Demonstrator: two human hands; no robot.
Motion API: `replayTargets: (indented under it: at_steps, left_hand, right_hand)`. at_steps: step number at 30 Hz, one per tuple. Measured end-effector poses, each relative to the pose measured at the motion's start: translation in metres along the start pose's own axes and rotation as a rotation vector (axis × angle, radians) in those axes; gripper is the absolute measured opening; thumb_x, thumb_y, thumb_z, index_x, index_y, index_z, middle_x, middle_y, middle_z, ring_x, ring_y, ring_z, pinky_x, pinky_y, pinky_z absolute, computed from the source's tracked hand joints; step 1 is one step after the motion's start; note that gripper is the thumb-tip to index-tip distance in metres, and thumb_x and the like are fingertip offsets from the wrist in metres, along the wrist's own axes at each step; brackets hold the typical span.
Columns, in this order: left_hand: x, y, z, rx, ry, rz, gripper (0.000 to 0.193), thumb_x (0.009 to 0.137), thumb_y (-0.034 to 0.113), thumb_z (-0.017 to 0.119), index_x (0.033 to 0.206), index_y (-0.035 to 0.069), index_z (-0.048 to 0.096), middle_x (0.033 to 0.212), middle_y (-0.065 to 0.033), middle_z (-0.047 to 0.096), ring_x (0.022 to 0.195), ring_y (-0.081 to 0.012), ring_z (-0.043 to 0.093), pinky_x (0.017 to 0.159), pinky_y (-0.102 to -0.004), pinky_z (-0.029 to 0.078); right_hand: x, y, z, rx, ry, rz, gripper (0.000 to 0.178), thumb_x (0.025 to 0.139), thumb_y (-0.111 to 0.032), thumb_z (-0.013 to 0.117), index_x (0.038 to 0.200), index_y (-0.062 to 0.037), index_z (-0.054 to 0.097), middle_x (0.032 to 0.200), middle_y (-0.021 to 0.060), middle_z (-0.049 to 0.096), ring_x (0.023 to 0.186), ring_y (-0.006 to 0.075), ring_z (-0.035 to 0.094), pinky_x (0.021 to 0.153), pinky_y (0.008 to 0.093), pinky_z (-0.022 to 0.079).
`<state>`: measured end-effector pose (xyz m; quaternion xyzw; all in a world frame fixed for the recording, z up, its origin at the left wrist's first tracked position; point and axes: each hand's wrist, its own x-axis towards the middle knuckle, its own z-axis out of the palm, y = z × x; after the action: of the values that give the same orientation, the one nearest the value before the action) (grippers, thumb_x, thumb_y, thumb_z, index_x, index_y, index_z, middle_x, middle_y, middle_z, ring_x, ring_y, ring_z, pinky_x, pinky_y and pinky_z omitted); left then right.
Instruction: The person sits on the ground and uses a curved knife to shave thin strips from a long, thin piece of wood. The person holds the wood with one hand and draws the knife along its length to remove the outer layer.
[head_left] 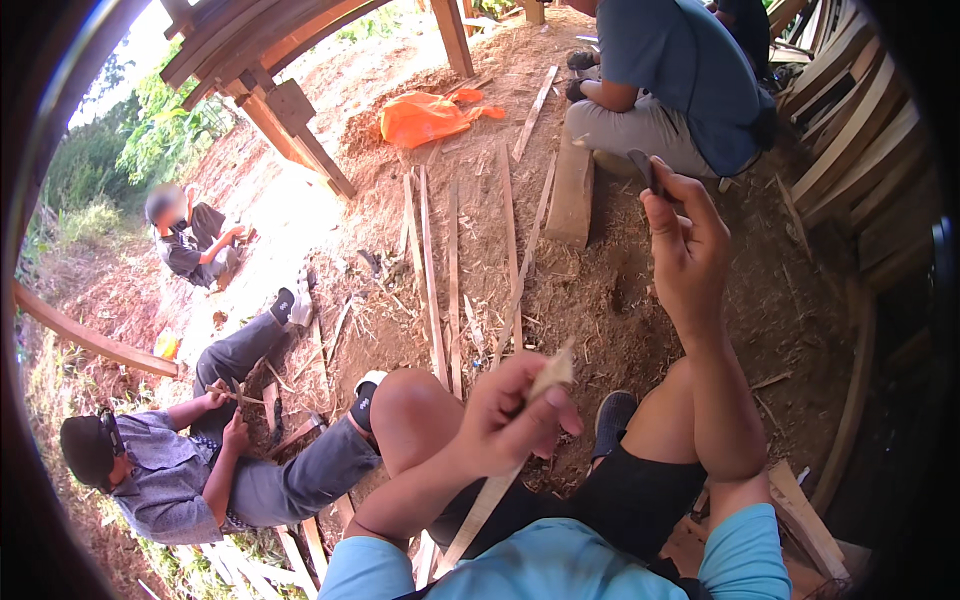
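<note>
Head view: our left fingers wrap a pale wooden strip slanting over our lap; our right fingers pinch a dark blade, raised clear. Shaving seems underway; another stroke would need blade against wood.

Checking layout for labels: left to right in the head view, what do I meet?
Black cap at lower left → farther person in dark clothes → left hand gripping pale wood strip → right hand holding dark blade-like tool → stacked boards.

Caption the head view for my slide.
Left hand gripping a wooden strip, right hand holding a dark blade-like object, above brown earth.
</note>
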<state>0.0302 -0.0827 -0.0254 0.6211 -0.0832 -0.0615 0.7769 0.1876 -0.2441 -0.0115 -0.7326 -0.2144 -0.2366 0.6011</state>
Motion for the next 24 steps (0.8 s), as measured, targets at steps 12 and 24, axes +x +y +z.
replayTargets:
  at_steps: [12,24]
  left_hand:
    - [0.003,0.017,-0.023,-0.315,0.168,0.018,0.025,0.098,0.02,0.047,0.118,0.006,0.043,0.076,-0.014,0.064,0.046,-0.0118,0.055,0.042,-0.0192,0.042]
    - [-0.002,-0.001,-0.038,-0.536,-0.013,0.002,0.028,0.099,0.021,0.045,0.125,0.012,0.041,0.064,-0.0086,0.054,0.042,-0.011,0.046,0.038,-0.0187,0.036]
  right_hand:
    - [-0.042,-0.027,0.004,0.096,-0.535,-0.214,0.026,0.082,-0.011,0.067,0.108,-0.0084,0.066,0.079,0.0085,0.061,0.063,0.0247,0.062,0.055,0.0326,0.049]
    - [-0.036,-0.024,0.017,0.143,-0.573,-0.233,0.027,0.08,-0.012,0.069,0.106,-0.0072,0.067,0.08,0.0079,0.062,0.064,0.0237,0.063,0.054,0.0321,0.048]
